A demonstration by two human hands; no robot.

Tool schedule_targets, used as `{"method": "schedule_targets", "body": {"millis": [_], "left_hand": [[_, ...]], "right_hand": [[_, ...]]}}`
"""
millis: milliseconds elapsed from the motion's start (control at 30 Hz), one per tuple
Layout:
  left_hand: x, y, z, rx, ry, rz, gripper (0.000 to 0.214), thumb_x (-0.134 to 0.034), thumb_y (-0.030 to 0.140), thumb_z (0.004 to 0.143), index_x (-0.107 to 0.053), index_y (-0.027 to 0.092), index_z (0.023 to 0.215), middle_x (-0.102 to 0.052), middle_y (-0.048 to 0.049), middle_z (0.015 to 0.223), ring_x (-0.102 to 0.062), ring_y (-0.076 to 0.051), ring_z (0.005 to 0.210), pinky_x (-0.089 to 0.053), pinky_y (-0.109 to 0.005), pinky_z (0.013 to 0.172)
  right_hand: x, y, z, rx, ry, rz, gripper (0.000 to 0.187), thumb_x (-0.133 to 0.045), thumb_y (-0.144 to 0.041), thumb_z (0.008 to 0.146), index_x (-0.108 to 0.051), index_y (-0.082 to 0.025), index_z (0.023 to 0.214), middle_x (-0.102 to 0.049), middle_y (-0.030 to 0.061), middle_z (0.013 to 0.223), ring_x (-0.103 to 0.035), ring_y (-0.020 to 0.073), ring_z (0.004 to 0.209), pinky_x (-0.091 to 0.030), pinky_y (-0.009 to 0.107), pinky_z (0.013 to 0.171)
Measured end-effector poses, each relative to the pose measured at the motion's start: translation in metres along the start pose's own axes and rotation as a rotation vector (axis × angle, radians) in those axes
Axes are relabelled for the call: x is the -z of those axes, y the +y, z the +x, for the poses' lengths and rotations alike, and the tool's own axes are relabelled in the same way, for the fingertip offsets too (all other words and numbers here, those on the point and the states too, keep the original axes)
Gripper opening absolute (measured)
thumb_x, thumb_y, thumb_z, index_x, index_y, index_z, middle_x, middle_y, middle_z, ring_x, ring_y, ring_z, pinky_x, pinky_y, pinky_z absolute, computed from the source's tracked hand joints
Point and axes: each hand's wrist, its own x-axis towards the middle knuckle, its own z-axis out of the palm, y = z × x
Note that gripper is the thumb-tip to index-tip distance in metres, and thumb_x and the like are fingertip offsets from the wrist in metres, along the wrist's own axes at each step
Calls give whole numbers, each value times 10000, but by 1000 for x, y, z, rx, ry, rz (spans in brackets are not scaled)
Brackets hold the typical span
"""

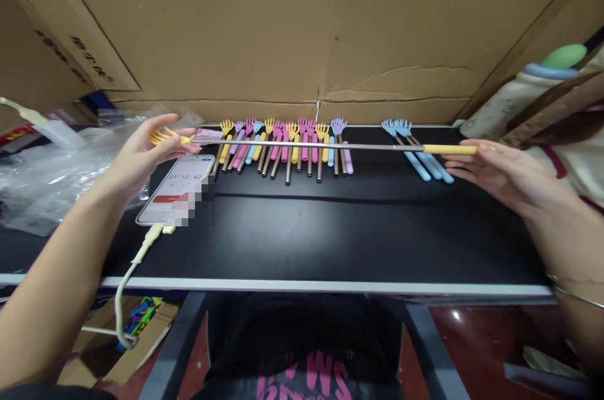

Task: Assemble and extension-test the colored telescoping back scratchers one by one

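I hold a yellow telescopic back scratcher [306,146] pulled out to full length, level above the black table [330,236]. My left hand [141,158] pinches its yellow claw head at the left end. My right hand [495,170] grips its yellow handle at the right end. Beneath the metal rod lies a row of several collapsed scratchers [283,145] in yellow, pink, purple and blue. A few blue scratchers [418,151] lie apart, near my right hand.
A phone [172,189] showing a timer lies on the table by my left hand, with a white cable [129,274] running off the front edge. Crumpled clear plastic bags [51,167] sit at left. Cardboard [302,29] walls the back. A bag [542,98] stands at right.
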Motion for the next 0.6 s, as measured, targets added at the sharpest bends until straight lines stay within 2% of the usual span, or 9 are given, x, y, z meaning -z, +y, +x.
{"method": "schedule_targets", "body": {"millis": [200, 300, 433, 600], "left_hand": [[-11, 12, -4, 5, -95, 152, 509, -734, 404, 836, -548, 213, 1270, -677, -126, 1272, -721, -200, 962, -536, -388, 990], [-19, 20, -8, 13, -144, 307, 493, -716, 386, 835, -535, 209, 1258, -709, -106, 1169, -712, -227, 1003, -527, -385, 987], [-30, 26, -10, -24, -229, 382, 450, -675, 436, 832, -531, 194, 1182, -730, -85, 989, -720, -241, 951, -539, -381, 939], [-34, 21, -5, -100, -260, 447, 556, -659, 581, 795, -528, 195, 1174, -729, -93, 939, -730, -272, 892, -539, -422, 888]], "right_hand": [[4, 6, 3, 27, -125, -73, 351, -807, -484, 680, -754, -251, 937, -770, 54, 887, -733, 178, 841, -593, 305, 854], [4, 8, 3, 37, -198, -109, 452, -844, -550, 626, -765, -268, 971, -775, 43, 906, -735, 176, 875, -587, 287, 880], [-3, 7, -2, 60, -278, -142, 475, -833, -580, 640, -769, -272, 996, -775, 41, 916, -733, 176, 877, -585, 288, 903], [-12, 4, -8, 73, -286, -206, 490, -815, -617, 640, -779, -256, 970, -768, 57, 892, -726, 190, 829, -597, 326, 893]]}}
